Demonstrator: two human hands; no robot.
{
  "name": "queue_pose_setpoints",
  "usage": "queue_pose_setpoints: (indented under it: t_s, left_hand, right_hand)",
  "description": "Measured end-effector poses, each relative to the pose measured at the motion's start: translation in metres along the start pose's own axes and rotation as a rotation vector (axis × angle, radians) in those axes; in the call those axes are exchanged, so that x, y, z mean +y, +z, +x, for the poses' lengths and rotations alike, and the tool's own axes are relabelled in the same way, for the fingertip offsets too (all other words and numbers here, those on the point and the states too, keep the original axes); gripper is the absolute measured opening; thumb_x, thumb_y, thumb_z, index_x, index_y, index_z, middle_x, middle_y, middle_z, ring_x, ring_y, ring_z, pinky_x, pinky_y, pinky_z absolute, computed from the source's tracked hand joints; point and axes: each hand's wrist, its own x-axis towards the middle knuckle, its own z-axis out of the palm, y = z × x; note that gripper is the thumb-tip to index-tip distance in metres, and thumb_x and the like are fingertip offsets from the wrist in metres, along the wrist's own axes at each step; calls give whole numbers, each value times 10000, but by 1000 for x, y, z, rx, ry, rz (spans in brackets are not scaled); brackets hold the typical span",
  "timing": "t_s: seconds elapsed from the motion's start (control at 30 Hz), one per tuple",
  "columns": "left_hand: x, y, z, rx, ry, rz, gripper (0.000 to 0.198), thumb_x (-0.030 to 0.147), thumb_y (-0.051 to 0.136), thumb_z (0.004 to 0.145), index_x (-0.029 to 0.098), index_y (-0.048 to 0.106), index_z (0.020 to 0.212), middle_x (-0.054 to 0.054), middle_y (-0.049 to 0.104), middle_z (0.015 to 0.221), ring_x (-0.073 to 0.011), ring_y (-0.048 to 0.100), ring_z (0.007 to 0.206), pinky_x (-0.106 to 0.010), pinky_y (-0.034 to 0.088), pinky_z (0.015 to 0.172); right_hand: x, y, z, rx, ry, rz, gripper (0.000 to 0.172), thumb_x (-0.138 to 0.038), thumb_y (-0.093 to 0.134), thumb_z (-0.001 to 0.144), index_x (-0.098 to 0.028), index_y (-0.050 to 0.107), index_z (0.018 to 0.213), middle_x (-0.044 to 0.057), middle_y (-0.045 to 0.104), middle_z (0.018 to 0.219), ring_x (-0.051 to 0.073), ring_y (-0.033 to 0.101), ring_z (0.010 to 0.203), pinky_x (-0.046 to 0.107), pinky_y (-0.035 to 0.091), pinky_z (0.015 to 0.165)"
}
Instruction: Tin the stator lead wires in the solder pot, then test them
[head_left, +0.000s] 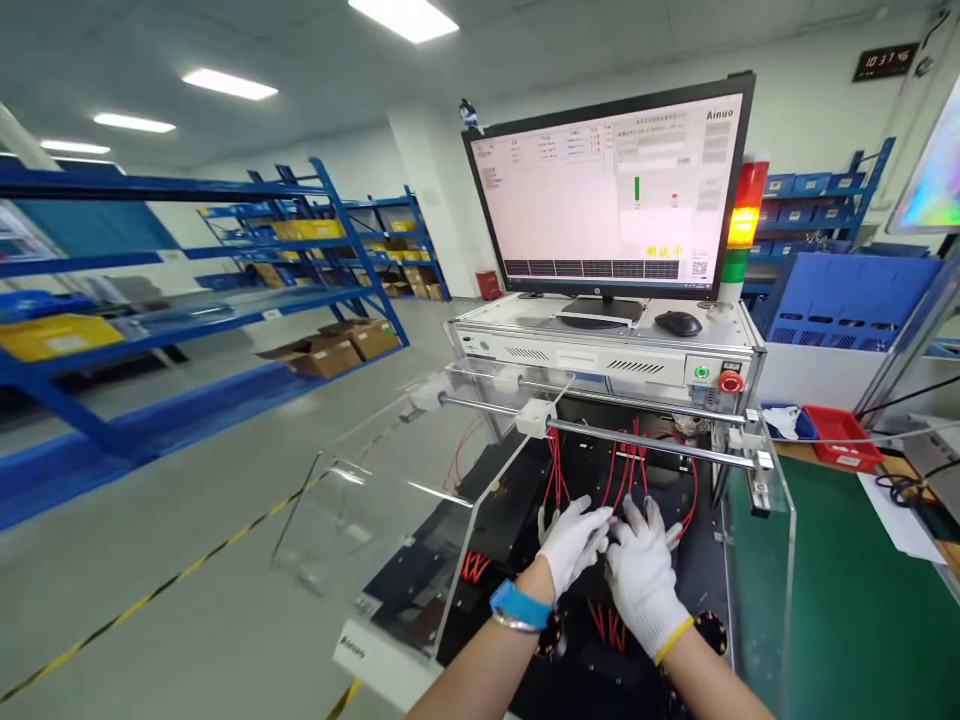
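My left hand (574,545), in a white glove, reaches over the black fixture bed (517,530) with its fingers bent to the right. Close beside it is my right hand (645,575), also gloved, some fingers raised and apart. Thumbs and forefingers of both meet at one spot, closed on something small that I cannot make out. Red wires (556,465) hang from the fixture behind my left hand, and more red wires (637,465) run down behind my right. Below the hands, further red leads (606,625) show. A tilted clear cover (397,500) stands around the bed.
Metal rods (600,432) cross above the bed. Behind stand a monitor (577,200), a mouse (679,323), a red emergency button (730,382) and a signal tower (742,225) lit yellow. A green mat (855,590) and a red bin (844,437) are right; blue shelving (330,220) is left.
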Motion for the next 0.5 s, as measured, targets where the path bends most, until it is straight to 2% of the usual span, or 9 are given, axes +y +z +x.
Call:
queue_pose_setpoints:
  t_s: [0.1,0.23,0.3,0.4,0.47,0.5]
  left_hand:
    - [-10,-7,-5,10,40,27,438,462,700,829,161,559,1114,44,576,672,-79,557,523,-187,444,502]
    - [-16,-11,-7,47,65,132,681,305,854,679,132,480,1222,30,627,719,-81,614,612,-164,453,558]
    - [-18,-13,-8,73,42,240,624,279,823,720,115,479,1214,39,613,694,-69,560,510,-173,408,469]
    - [-22,-19,-12,97,-20,412,336,332,674,872,117,551,1098,61,553,628,-50,436,393,-179,329,376]
    - [-24,-23,-14,105,-43,488,244,341,596,929,121,581,1032,53,545,646,-48,434,421,-175,368,398]
    - [-26,-25,-14,107,-45,510,239,344,581,939,122,589,1025,38,562,685,-54,465,462,-182,411,431]
  right_hand:
    - [-5,4,0,-18,39,1,302,-244,526,895,-281,726,1119,29,526,1426,363,294,1421,639,96,1152]
    - [-7,9,0,-31,57,-21,292,-280,485,947,-284,715,1126,43,553,1398,371,296,1416,689,76,1120]
    - [-7,8,2,-82,19,-55,291,-268,462,964,-272,729,1080,47,577,1372,345,326,1407,641,105,1144]
    - [-7,-3,3,-228,-134,-153,318,-182,436,956,-258,728,1058,69,656,1256,288,422,1352,580,128,1168]
    - [-6,-18,2,-290,-235,-199,280,-153,492,906,-230,725,1039,95,687,1172,301,446,1327,597,114,1165]
    - [-7,-27,2,-276,-248,-184,249,-154,538,867,-210,724,1023,106,688,1149,317,456,1312,600,133,1161]
